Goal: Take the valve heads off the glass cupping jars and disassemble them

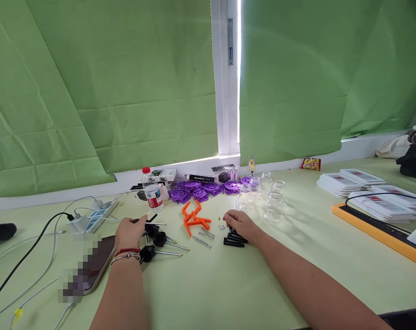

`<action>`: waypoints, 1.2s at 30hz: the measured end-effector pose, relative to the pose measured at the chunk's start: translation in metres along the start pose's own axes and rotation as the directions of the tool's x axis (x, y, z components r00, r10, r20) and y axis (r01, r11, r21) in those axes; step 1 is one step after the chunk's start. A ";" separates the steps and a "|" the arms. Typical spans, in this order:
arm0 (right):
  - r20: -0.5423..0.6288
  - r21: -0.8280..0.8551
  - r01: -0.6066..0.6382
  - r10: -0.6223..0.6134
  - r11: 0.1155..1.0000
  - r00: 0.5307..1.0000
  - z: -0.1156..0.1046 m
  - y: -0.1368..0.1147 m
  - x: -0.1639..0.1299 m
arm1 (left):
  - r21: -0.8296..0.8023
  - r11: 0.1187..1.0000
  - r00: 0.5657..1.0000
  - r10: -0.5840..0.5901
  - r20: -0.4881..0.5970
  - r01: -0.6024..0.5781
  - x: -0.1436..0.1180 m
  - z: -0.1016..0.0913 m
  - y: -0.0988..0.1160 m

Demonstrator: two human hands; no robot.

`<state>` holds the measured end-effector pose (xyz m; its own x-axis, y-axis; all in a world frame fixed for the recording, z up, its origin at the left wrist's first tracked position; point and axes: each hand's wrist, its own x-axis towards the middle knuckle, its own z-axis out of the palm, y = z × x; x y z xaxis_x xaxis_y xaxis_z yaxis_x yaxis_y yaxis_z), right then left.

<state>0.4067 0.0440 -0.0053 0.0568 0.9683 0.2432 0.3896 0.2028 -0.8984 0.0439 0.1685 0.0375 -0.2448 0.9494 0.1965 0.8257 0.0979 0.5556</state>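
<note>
While sorted by kind, lay close: left hand gripped a black-knobbed rod; right hand curled loosely, touching black bars beneath, screws beside.

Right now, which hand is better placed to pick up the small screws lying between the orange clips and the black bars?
Right. The right hand rests on the black bars, beside the small screws. The left hand is busy among the black-knobbed rods, beyond the orange clips.
</note>
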 end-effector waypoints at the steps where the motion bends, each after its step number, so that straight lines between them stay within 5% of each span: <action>1: 0.001 -0.005 0.001 -0.001 1.000 1.000 0.000 0.000 0.000 | 0.073 0.997 0.999 -0.036 0.022 0.034 -0.001 0.000 0.001; 8: -0.002 -0.010 0.016 -0.016 1.000 1.000 -0.002 0.002 0.000 | 0.216 0.975 0.989 -0.075 0.131 0.045 0.000 -0.003 0.002; 14: -0.005 0.001 0.006 -0.006 1.000 1.000 -0.003 -0.003 -0.002 | 0.286 0.956 0.979 -0.002 0.202 -0.057 0.023 -0.007 0.008; 21: -0.012 -0.010 0.006 -0.006 1.000 1.000 -0.003 -0.001 -0.001 | 0.406 0.894 0.902 -0.004 0.432 -0.190 0.044 0.008 0.018; 26: -0.095 -0.123 0.003 -0.015 0.992 0.995 -0.003 0.008 0.002 | 0.469 0.851 0.877 -0.020 0.479 -0.237 0.051 0.012 0.015; 30: -0.088 -0.418 0.103 -0.153 0.903 0.984 -0.003 0.008 0.008 | 0.488 0.839 0.887 -0.014 0.461 -0.240 0.051 0.011 0.012; 33: 0.046 -0.581 0.225 -0.245 0.782 0.968 0.000 0.004 0.013 | 0.467 0.851 0.907 0.024 0.420 -0.238 0.049 0.007 0.012; 36: 0.203 -0.687 0.292 -0.210 0.666 0.956 0.004 -0.001 0.017 | 0.414 0.875 0.928 0.095 0.361 -0.251 0.047 0.000 0.016</action>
<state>0.4033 0.0605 -0.0023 -0.2140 0.9129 0.3476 0.9071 0.3177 -0.2760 0.0454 0.2141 0.0558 0.0349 0.9978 -0.0560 0.9943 -0.0290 0.1023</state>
